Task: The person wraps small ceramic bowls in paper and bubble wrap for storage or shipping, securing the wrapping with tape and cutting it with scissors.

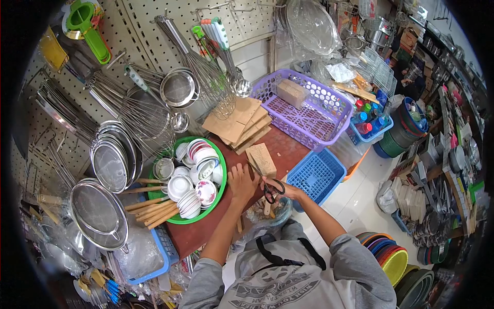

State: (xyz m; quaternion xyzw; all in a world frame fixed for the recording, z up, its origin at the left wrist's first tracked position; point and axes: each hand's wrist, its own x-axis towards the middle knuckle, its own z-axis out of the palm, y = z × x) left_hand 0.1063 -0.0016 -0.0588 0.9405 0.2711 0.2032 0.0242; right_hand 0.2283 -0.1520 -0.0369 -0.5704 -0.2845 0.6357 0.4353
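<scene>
A small brown cardboard box (261, 160) with writing on it stands on the red-brown tabletop. Beside its near left edge, my left hand (242, 181) lies palm down with its fingers spread and its thumb close to the box. My right hand (289, 190) is closed on a pair of scissors (274, 191) with black handle loops. Their blades reach toward the near side of the box, between my two hands. Just below the scissors, a clear plastic bag (280, 212) with small pieces inside sits at the table's edge.
A green basin (222, 191) of bowls stands left of my left hand, with wooden handles over its rim. Flat cardboard boxes (237, 121) are stacked behind. Purple (333, 135) and blue (334, 164) baskets stand to the right. Whisks (198, 72) and strainers (109, 165) hang at left.
</scene>
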